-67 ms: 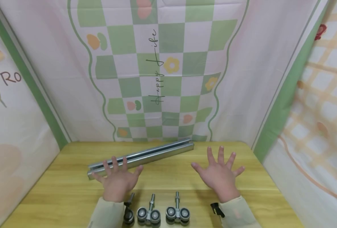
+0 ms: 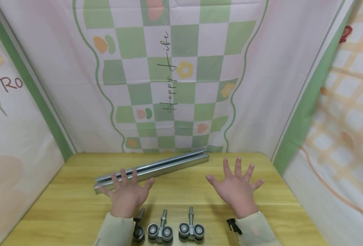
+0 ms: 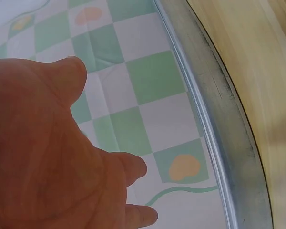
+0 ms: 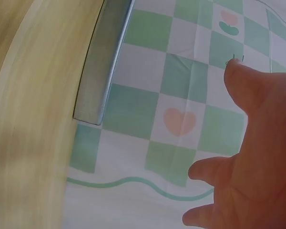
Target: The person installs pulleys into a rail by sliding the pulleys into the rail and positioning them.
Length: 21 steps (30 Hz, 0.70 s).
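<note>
Both hands are held out with spread fingers and nothing in them. My left hand (image 2: 126, 194) appears in front of the left part of a metal channel rail (image 2: 172, 167), its fingertips overlapping the rail in the head view. Over the right side of the table is my right hand (image 2: 237, 189), apart from the rail's right end. Along the near edge stand roller trolleys with threaded bolts: one in the middle (image 2: 191, 230), one beside it (image 2: 160, 232), and a third (image 2: 139, 233) partly hidden by the left sleeve. Each wrist view shows its palm and a length of the rail.
The wooden table (image 2: 246, 225) carries the rail slantwise near its back edge. Behind it hangs a green-and-white checked curtain (image 2: 184, 41). Patterned cloth sides stand at left (image 2: 21, 136) and right (image 2: 338, 143). A black clip (image 2: 234, 226) sits at the right cuff.
</note>
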Motion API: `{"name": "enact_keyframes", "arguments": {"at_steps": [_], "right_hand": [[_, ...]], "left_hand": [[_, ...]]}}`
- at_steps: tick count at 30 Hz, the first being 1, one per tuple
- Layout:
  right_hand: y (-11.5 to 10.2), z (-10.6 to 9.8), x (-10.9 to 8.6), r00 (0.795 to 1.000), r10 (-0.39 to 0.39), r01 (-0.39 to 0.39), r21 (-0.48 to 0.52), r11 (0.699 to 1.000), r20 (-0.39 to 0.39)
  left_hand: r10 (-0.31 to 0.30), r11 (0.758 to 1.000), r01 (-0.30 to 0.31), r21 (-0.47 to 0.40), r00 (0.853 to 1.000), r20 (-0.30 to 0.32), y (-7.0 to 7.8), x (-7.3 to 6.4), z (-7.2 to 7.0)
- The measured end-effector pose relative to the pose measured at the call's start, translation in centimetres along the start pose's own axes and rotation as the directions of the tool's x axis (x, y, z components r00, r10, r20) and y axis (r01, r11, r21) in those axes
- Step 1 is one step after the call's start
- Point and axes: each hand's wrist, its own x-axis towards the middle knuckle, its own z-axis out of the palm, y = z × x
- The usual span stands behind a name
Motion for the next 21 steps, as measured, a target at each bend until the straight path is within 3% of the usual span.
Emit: {"name": "enact_keyframes", "arguments": {"at_steps": [5, 9, 14, 21], "right_hand": [[0.1, 0.0, 0.3, 1.0, -0.01, 0.01, -0.006, 1.0, 0.001], [0.9, 1.1, 1.7, 0.997, -0.083, 0.083, 0.043, 0.996, 0.006], [2.6, 3.1, 4.7, 0.985, -0.173, 0.168, 0.172, 0.971, 0.015], [4.4, 4.6, 8.1, 0.972, -0.232, 0.196, 0.405, 0.893, 0.04]], "left_hand": [[0.022, 1.0, -0.022, -0.007, 1.0, -0.007, -0.1, 0.3, 0.0], [0.075, 0.996, -0.074, -0.049, 0.997, 0.005, -1.2, 1.9, 0.5], [0.136, 0.986, -0.137, -0.099, 0.99, -0.022, -4.4, 4.4, 1.2], [0.095, 0.977, -0.114, -0.182, 0.99, -0.109, -9.4, 6.1, 0.0]]}}
